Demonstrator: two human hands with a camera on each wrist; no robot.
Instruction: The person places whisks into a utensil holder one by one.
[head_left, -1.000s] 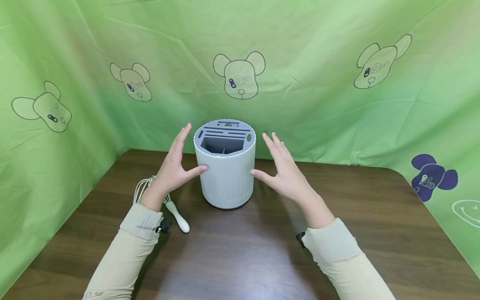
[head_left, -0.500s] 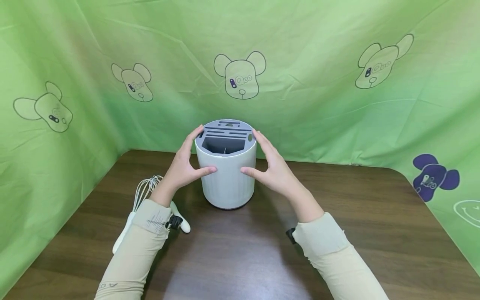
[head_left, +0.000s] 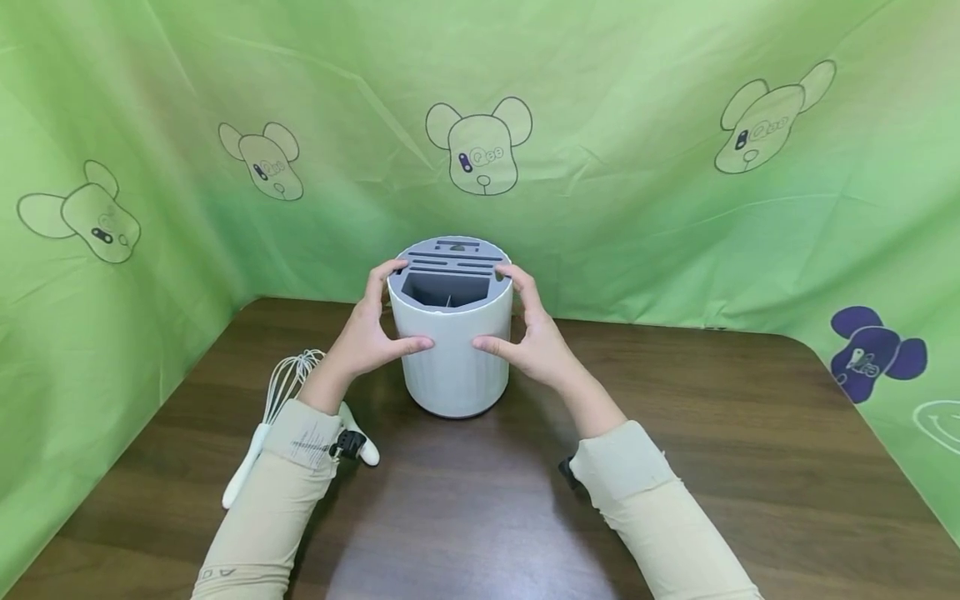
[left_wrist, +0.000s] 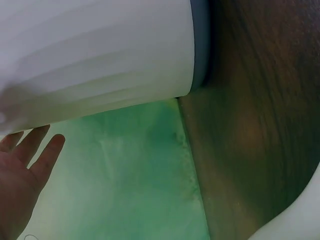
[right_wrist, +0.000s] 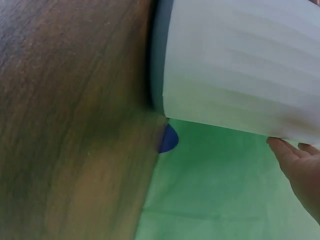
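A white round utensil holder (head_left: 455, 375) with a grey slotted top (head_left: 450, 262) stands upright on the wooden table. My left hand (head_left: 363, 333) grips its left side, thumb on the front wall and fingertips up at the rim. From the opposite side my right hand (head_left: 540, 346) holds it the same way, fingers bent over the top edge. In the left wrist view, fingers (left_wrist: 47, 155) lie against the far wall of the holder. The right wrist view has fingertips (right_wrist: 280, 147) touching the lower edge of the white wall. Its grey base meets the tabletop.
Left of the holder lies a white whisk (head_left: 247, 467), partly covered by my left forearm. A second white handle (head_left: 369, 452) sticks out beside my left wrist. Green printed cloth (head_left: 637, 208) hangs close behind the table (head_left: 675, 383).
Both hands have moved inward from either side of the utensil holder and now grip it. The right fingers have bent over its rim. The holder stays in the same place.
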